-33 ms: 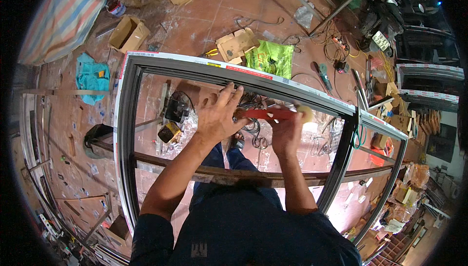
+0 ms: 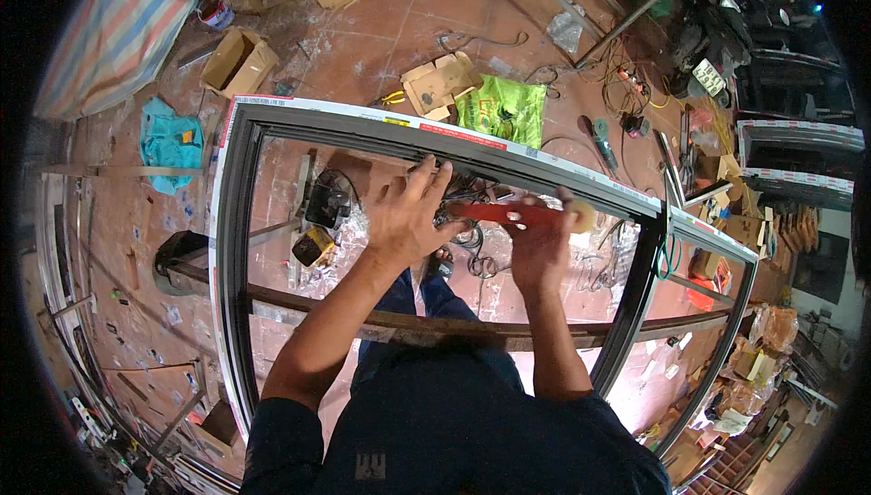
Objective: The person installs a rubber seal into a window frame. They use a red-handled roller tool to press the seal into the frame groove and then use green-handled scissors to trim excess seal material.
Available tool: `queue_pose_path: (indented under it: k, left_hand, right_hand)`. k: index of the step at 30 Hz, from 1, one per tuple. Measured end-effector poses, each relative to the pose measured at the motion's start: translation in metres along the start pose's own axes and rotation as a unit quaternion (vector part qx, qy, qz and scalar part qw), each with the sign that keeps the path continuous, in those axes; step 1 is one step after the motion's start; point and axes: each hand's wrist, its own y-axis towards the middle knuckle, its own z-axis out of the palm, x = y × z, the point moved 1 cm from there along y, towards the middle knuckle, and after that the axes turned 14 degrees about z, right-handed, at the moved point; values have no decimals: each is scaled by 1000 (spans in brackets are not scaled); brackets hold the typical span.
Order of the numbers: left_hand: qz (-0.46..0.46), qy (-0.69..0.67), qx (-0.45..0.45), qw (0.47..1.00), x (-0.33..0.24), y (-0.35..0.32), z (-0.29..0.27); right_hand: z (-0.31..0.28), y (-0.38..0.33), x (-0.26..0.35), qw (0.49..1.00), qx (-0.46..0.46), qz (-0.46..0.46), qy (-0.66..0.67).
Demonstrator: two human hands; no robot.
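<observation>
"As both forearms [image 2: 331, 318] pass above the long, brown crossbar [image 2: 426, 327], what are the hands doing?"

"The right hand [image 2: 540, 264] grips a red-handled tool with a round, pale-yellow head [image 2: 490, 213] — slightly blurred. The left hand [image 2: 406, 215] has its fingers extended, tips at the dark-grey, rectangular frame [image 2: 234, 241]; I can't tell whether it hides anything."

"And the tool?"

"Over the frame's opening, near the far rail — beyond, a bright-green plastic bag [image 2: 499, 114] lies beside brown, flattened cardboard [image 2: 440, 87]."
</observation>
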Motion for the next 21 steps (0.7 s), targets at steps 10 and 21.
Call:
queue_pose_path:
  k: [10,21]
  left_hand:
    - [-14,-8,-262,965,22,19,57]
    - [-41,-54,-284,956,34,20,63]
  right_hand:
    - [7,13,86,985,170,-11,27]
    - [29,42,81,934,300,-105,-162]
